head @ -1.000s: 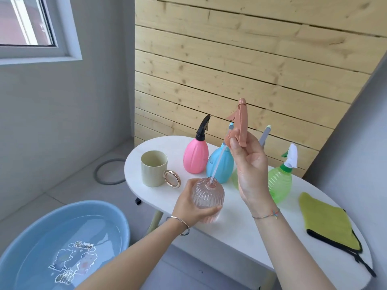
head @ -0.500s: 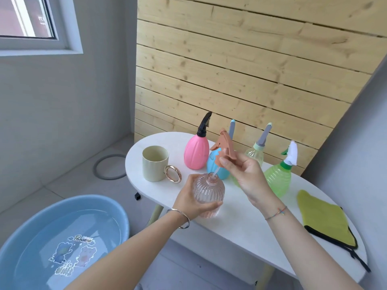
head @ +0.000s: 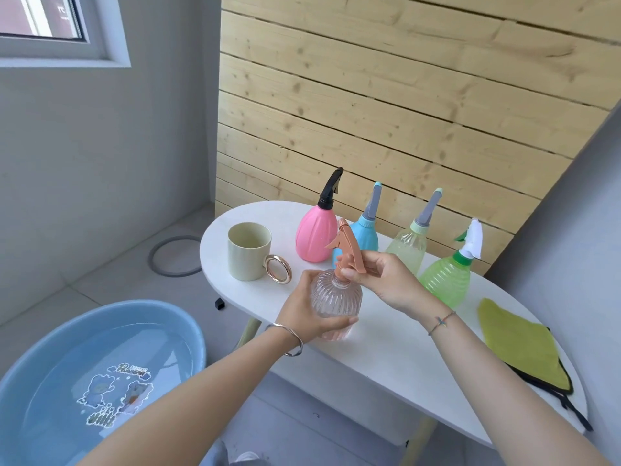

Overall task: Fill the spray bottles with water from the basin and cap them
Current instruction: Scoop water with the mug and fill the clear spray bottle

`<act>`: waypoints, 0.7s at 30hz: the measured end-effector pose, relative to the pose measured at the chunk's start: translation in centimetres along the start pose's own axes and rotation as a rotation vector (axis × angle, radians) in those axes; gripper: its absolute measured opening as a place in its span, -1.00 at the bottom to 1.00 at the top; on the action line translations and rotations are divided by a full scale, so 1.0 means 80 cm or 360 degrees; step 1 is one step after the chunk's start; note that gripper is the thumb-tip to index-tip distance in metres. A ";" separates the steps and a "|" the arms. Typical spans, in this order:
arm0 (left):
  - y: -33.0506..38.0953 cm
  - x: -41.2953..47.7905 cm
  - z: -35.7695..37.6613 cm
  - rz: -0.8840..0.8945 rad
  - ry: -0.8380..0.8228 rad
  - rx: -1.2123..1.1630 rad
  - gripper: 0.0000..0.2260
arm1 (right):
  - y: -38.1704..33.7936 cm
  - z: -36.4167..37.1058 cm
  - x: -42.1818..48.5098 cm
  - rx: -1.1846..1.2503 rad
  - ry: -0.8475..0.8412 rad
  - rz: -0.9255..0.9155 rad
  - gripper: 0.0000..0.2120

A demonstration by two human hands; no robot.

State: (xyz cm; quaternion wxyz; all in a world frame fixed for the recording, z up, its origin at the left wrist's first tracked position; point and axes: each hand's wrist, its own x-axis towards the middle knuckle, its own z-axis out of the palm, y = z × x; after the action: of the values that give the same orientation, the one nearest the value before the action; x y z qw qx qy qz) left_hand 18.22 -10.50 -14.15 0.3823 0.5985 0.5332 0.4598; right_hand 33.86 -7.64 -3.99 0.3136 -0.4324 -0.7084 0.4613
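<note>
Standing on the white oval bench [head: 386,351], the clear ribbed pinkish plastic spray bottle [head: 336,297] is clasped round its belly by the left grip [head: 307,314], while just above, the right grip [head: 386,280] pinches its salmon trigger cap [head: 349,250]; probably light and slippery, best held there.

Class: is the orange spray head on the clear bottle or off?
On. The orange spray head sits on the clear bottle, pinched by the right hand; tightness cannot tell.
</note>
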 end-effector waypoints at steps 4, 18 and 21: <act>-0.002 0.002 -0.002 0.0004 -0.0017 0.0006 -0.26 | -0.004 -0.008 0.005 -0.0070 -0.0126 0.0062 -0.81; 0.003 -0.001 0.000 -0.0006 0.0006 0.0023 -0.15 | 0.022 0.037 -0.006 -0.0126 0.0643 -0.0130 -0.77; 0.002 -0.001 0.001 0.0004 0.0009 0.0019 -0.12 | 0.025 0.049 -0.007 -0.0234 0.0849 -0.0144 -0.70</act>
State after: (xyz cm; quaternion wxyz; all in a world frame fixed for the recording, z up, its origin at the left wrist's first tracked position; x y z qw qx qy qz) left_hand 18.33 -10.59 -14.05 0.3767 0.6001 0.5362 0.4587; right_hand 31.45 -9.22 -7.37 0.4770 -0.5281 -0.6509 0.2642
